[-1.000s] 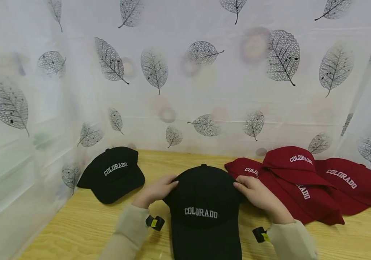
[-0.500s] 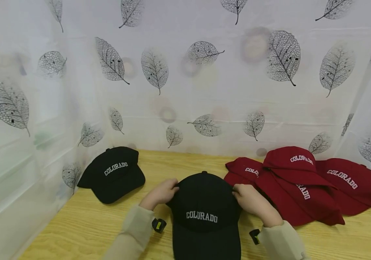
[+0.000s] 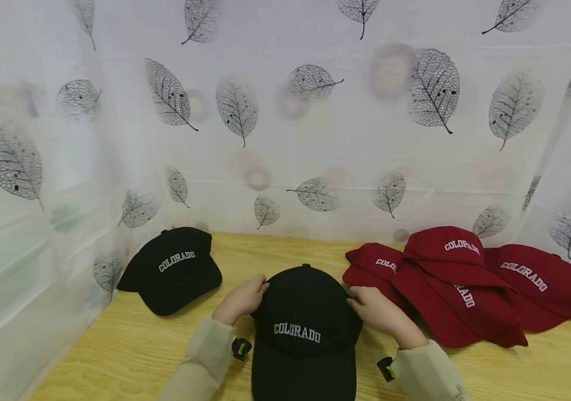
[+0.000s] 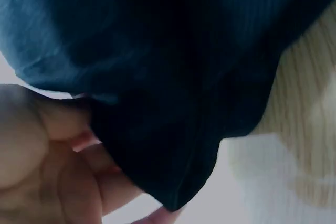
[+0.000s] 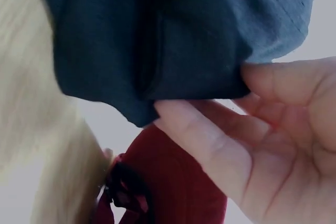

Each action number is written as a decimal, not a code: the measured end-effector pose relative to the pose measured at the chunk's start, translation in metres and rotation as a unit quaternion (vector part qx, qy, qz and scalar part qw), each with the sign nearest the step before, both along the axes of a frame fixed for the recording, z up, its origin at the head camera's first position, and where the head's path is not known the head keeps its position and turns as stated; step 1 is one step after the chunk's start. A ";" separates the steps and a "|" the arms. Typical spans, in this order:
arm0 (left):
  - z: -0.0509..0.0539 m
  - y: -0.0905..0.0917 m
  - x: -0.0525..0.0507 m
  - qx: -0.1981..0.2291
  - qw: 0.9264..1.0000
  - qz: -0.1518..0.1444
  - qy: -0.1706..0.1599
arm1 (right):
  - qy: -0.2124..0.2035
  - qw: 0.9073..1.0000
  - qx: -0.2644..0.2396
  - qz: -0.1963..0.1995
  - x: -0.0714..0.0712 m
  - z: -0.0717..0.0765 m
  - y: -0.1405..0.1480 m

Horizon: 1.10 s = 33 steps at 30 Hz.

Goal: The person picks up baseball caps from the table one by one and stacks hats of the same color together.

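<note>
A black baseball cap [image 3: 305, 306] with white COLORADO lettering is held at the front of the table, its brim toward me. My left hand [image 3: 241, 299] pinches the left edge of its crown, and my right hand [image 3: 384, 313] pinches the right edge. In the left wrist view, the thumb and fingers of the left hand [image 4: 63, 156] grip the dark cloth. The right wrist view has the right hand [image 5: 252, 135] with thumb and fingers on the cap's edge [image 5: 184, 51]. Some fingertips are hidden behind the cap.
Another black cap [image 3: 170, 270] lies at the left of the wooden table [image 3: 115, 345]. At the right, several dark red caps [image 3: 461, 289] are piled, partly overlapping. A white curtain with leaf prints [image 3: 275, 156] hangs behind and along the sides.
Both hands and the held black cap have moved slightly down toward me, then a little left. The other caps have stayed in place.
</note>
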<state>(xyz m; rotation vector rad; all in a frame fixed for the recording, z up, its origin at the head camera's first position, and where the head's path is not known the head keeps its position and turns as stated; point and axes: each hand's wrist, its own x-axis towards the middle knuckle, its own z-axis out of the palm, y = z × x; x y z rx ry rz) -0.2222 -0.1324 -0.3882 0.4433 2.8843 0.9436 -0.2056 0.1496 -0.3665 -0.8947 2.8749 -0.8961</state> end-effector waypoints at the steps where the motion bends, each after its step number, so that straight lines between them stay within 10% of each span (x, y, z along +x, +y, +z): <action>1: -0.001 0.000 -0.002 0.016 1.000 0.001 0.004 | 0.004 1.000 -0.003 -0.002 0.000 -0.001 -0.002; 10: -0.006 -0.002 -0.012 0.218 0.975 0.038 -0.034 | -0.011 1.000 -0.007 -0.018 -0.003 -0.009 -0.007; 19: -0.006 -0.003 -0.015 0.260 0.962 0.036 -0.076 | -0.081 0.997 -0.018 0.006 -0.007 -0.004 0.000; 33: 0.005 0.009 -0.018 0.250 0.966 0.015 -0.058 | -0.185 0.972 -0.134 -0.045 -0.020 0.000 -0.015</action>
